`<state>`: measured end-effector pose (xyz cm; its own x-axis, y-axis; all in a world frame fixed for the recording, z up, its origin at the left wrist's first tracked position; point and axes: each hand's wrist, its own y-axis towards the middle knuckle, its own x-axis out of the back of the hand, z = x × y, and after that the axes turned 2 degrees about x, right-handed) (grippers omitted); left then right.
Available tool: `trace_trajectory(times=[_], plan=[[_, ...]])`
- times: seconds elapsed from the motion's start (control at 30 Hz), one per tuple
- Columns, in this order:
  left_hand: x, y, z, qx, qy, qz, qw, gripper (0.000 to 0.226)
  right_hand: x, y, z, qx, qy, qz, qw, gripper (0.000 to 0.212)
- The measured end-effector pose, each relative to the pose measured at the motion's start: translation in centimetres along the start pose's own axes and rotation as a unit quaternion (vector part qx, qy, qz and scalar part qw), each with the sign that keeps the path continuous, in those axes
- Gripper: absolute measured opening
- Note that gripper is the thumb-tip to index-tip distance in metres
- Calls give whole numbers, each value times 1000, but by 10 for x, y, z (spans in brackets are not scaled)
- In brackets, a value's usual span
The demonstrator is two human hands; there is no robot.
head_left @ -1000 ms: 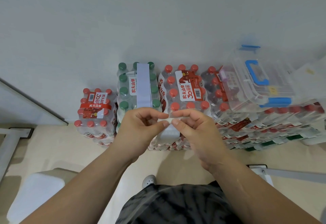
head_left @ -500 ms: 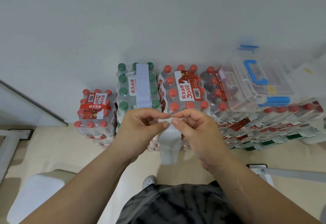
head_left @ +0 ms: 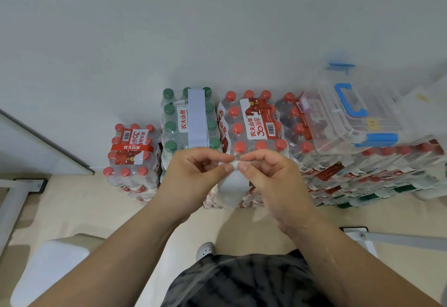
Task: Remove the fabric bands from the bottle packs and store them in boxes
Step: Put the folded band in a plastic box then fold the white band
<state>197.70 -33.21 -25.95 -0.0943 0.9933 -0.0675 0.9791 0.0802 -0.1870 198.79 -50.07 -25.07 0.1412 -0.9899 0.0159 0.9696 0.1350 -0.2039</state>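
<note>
White fabric band [head_left: 231, 183] hangs in front of the packs, its top edge pinched by left hand [head_left: 193, 176] and right hand [head_left: 268, 178], with their fingertips meeting. Second band [head_left: 197, 118] wraps the green pack [head_left: 169, 125]. Red packs [head_left: 256, 122] flank it on the beige floor [head_left: 72, 210] along the white wall [head_left: 217, 28]. One clear box [head_left: 338, 125] sits atop the right-side packs.

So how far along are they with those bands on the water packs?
Looks done: the middle red-capped pack carries no band. In hand: the left hand and right hand pinch a pale fabric band at its top; the rest hangs down. Left: the green-capped pack has a second band across its top, and the held one must go into a box, perhaps the clear box with blue handle on the right-hand packs.
</note>
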Motion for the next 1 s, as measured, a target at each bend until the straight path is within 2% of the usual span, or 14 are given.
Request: trace_trajectory(times=[0.2,0.33,0.43,0.7,1.0], plan=[[3,0,1,19,-8,23,1000,22,1,3,0,12,-6,-3,1000,16],[1,-1,0,16,-19,12,1000,24,2,3,-1,10,-1,0,1000,18],[1,0,-2,8,-19,3,1000,28,2,3,0,11,1,-6,1000,11],[-4,-2,-6,30,-23,-4,999,12,6,2,1,13,6,-2,1000,15],[-8,-6,-7,6,-16,10,1000,20,9,1,1,24,17,-9,1000,9]])
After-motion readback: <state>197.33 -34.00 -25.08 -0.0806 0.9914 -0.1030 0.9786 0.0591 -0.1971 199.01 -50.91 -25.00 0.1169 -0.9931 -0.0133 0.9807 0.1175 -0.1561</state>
